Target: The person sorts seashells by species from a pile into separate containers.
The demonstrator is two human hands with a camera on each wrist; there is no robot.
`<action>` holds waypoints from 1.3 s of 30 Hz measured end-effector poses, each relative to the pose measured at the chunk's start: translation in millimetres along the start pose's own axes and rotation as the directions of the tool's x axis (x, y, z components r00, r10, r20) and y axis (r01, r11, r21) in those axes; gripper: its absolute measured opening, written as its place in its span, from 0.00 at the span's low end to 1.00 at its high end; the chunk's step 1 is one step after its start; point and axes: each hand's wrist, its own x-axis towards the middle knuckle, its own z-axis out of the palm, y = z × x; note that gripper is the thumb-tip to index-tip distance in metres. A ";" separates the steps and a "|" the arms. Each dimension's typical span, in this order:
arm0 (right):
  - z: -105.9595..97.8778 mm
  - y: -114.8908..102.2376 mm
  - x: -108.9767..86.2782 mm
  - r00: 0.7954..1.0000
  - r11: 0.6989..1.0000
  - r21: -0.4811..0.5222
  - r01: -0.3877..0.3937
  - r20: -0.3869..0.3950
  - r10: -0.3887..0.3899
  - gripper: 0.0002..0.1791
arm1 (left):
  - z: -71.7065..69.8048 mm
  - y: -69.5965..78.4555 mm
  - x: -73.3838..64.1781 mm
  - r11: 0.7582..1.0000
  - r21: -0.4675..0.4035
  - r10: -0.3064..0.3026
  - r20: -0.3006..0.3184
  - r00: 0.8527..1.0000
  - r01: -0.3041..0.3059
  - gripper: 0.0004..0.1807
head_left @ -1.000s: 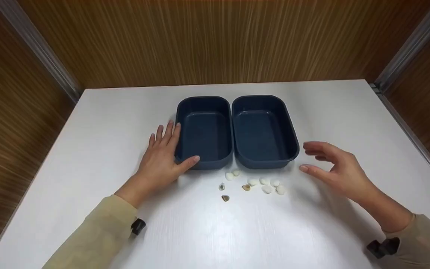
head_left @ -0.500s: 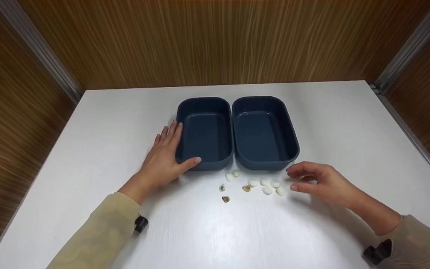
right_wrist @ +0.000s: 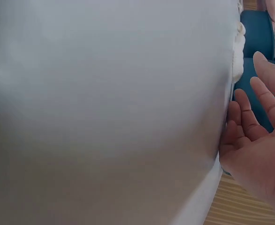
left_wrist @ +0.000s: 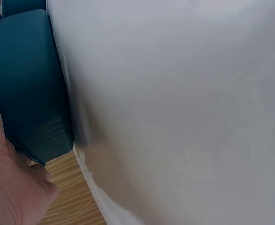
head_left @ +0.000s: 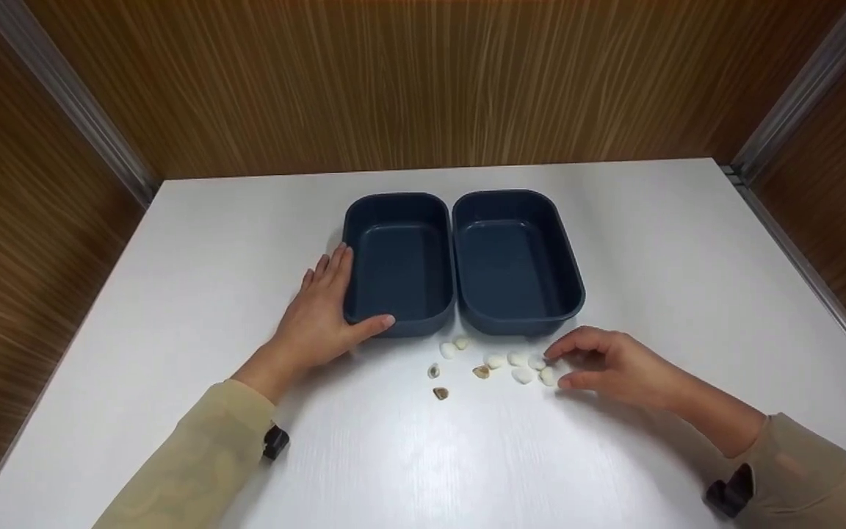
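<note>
My left hand (head_left: pixel 316 319) rests against the left dark blue bin (head_left: pixel 417 328), fingers extended along its side and thumb over the front rim. Its twin, the right bin (head_left: pixel 518 325), stands right beside it. In front of the right bin lie several small white pebbles (head_left: pixel 522 375). My right hand (head_left: pixel 617 371) is at the right end of this cluster, thumb and index finger apart around the outermost white pebble (head_left: pixel 547 377). The right wrist view shows its fingers (right_wrist: pixel 250 124) loosely bent, close to the row of white pebbles (right_wrist: pixel 238 58).
Three small brownish stones lie left of the cluster, one (head_left: pixel 440 394) nearest me. Two white pebbles (head_left: pixel 448 350) sit near the gap between the bins. Wood-grain panels (head_left: pixel 423 88) enclose the white table (head_left: pixel 423 470) at the back and sides.
My right hand has moved left and toward me, from beside the right bin down to the white pebbles. My left hand stays at the left bin.
</note>
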 end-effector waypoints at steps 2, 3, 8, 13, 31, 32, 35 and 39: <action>1.9 0.8 0.8 1.000 1.000 -0.005 0.018 0.005 -0.018 0.18 | -0.6 0.5 -0.9 1.000 0.006 0.001 0.002 1.000 -0.001 0.69; 2.7 1.5 1.2 1.000 1.000 -0.006 0.029 0.007 -0.029 0.18 | -0.9 1.0 -1.4 1.000 0.008 0.001 0.003 1.000 -0.001 0.69; 4.9 5.2 2.9 0.997 0.997 -0.031 0.075 0.007 -0.075 0.17 | -0.4 1.2 -0.9 1.000 0.030 -0.001 0.008 1.000 0.001 0.70; 6.5 6.8 4.0 0.996 0.996 -0.039 0.086 0.005 -0.086 0.16 | -0.2 0.3 -0.1 0.999 0.052 -0.001 0.017 1.000 0.000 0.70; 8.2 7.4 4.0 0.996 0.995 -0.058 0.084 -0.005 -0.084 0.14 | -3.6 1.7 -1.4 0.998 0.064 0.016 0.013 1.000 -0.017 0.68; 8.6 7.2 4.2 0.996 0.993 -0.066 0.093 -0.007 -0.094 0.14 | -3.6 1.5 -1.4 0.998 0.066 0.015 0.014 1.000 -0.016 0.68; 9.7 6.9 4.2 0.993 0.989 -0.095 0.114 -0.013 -0.116 0.14 | -3.0 0.6 -0.9 0.997 0.070 0.015 0.018 1.000 -0.016 0.68; 10.9 6.9 4.0 0.992 0.986 -0.119 0.119 -0.023 -0.122 0.13 | -2.1 -0.4 -0.3 0.997 0.072 0.013 0.024 1.000 -0.015 0.68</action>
